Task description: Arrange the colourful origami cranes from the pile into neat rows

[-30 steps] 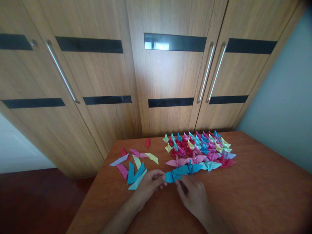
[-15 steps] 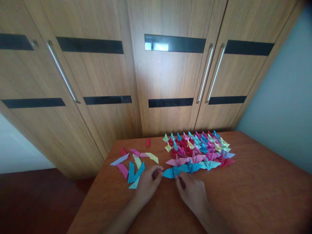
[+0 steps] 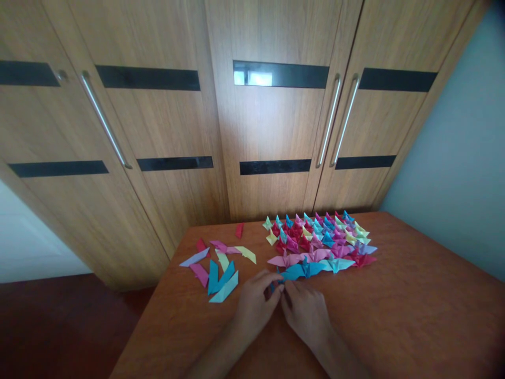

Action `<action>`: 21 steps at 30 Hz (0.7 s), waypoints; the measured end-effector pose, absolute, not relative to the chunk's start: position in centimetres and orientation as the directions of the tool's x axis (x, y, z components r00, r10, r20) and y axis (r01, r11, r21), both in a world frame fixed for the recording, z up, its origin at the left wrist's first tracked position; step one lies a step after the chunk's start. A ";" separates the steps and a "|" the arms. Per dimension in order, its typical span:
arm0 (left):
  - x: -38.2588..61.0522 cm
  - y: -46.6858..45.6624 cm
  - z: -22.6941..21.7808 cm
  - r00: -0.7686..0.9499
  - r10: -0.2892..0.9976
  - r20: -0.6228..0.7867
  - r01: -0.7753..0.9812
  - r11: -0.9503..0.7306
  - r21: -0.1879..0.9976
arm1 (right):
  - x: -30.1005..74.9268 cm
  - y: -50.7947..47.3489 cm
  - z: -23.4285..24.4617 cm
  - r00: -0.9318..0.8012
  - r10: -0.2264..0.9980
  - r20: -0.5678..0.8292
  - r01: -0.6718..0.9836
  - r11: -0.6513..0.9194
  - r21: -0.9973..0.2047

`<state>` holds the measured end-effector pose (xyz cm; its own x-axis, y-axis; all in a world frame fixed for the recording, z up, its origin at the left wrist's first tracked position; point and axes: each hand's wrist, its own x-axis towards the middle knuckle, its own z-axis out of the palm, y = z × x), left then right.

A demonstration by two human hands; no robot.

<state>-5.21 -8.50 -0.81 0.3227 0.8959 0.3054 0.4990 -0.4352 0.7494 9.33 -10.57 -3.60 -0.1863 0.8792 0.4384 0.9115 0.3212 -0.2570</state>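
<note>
My left hand (image 3: 255, 305) and my right hand (image 3: 304, 310) meet at the near middle of the wooden table (image 3: 414, 310), fingertips pinched together on a blue folded paper piece (image 3: 294, 272); most of it is hidden under my fingers. Just beyond lies a row of blue and pink folded pieces joining a dense patch of folded paper pieces (image 3: 321, 239) in red, pink, blue, yellow and purple. To the left of my left hand lie loose flat paper strips (image 3: 221, 276), blue ones nearest, pink, yellow and purple ones behind.
A wooden wardrobe (image 3: 272, 121) with long metal handles and dark stripes stands right behind the table's far edge. A pale blue wall (image 3: 465, 173) is on the right. Dark red floor (image 3: 59, 326) shows beyond the table's left edge. A red strip (image 3: 239, 230) lies alone near the back.
My two hands have come together over the blue piece, covering most of it. It has shifted a little forward towards the row of folded pieces.
</note>
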 end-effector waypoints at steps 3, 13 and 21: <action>-5.4 -8.3 -0.8 0.342 0.889 0.305 0.498 -0.447 0.743 | 9.4 -10.6 -3.6 -0.211 0.858 0.468 0.905 0.352 -0.238; -5.2 -8.7 -0.6 0.435 0.842 0.320 0.507 -0.522 0.686 | 9.6 -10.8 -4.1 -0.231 0.849 0.476 0.902 0.370 -0.222; -5.7 -8.2 -0.6 0.366 0.873 0.324 0.532 -0.481 0.697 | 10.1 -11.3 -3.7 -0.228 0.868 0.441 0.875 0.382 -0.299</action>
